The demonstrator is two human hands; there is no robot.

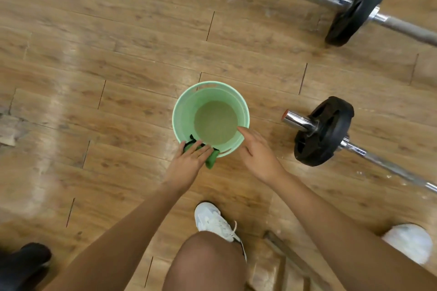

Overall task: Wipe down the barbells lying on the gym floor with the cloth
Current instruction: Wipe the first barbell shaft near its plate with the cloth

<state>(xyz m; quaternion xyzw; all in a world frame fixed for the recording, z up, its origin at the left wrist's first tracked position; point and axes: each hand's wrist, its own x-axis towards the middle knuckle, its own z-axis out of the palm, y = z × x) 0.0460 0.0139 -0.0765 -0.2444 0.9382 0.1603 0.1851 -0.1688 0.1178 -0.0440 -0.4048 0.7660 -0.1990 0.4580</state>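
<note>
Here, green cloth (211, 159) draped over near rim of mint bucket (182, 113) of murky water, pinned under left hand (189, 160) with fingers flat; right hand (256, 151) open, fingers spread at rim; two barbells (324, 130) (359, 4) on wooden floor (94, 54), right of bucket.

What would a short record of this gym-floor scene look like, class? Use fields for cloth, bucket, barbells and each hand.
cloth: green cloth, draped over the bucket's near rim
bucket: pale green bucket holding murky water
barbells: near barbell and far barbell, both right of the bucket, untouched
left hand: left hand resting on the cloth
right hand: right hand open, fingertip at the bucket's rim
</note>
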